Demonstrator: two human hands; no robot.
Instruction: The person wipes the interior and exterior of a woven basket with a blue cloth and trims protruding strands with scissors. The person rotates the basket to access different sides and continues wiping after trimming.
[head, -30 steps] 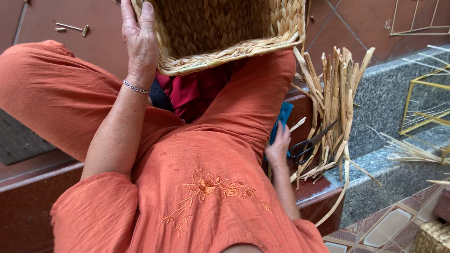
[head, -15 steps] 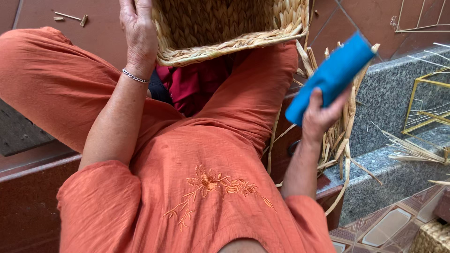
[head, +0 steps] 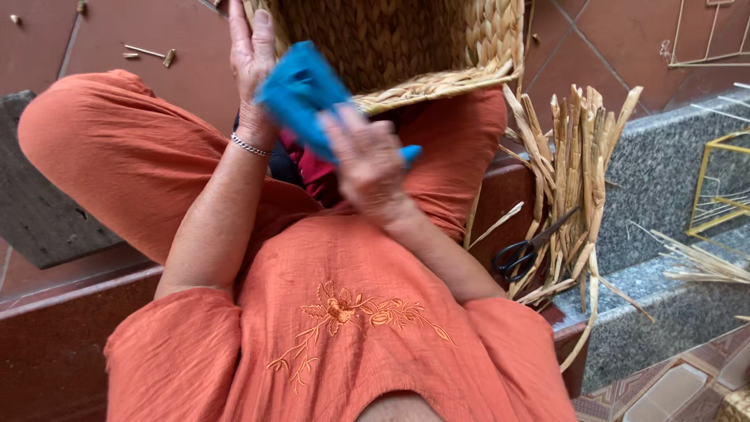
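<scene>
Head-worn view, steeply downward, close over lap (head: 344,312)

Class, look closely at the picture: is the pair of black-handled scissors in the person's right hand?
No: the scissors lie among the dried reed strips on the ledge, while the right hand holds a blue object.

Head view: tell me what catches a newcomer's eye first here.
The bright blue object, blurred, stands out at the top centre, held in the right hand against the person's orange clothes. Just behind it, the left hand rests on the edge of a woven basket on the lap. To the right, a bundle of dried straw strips leans by the stone step, with black scissors among them.
</scene>
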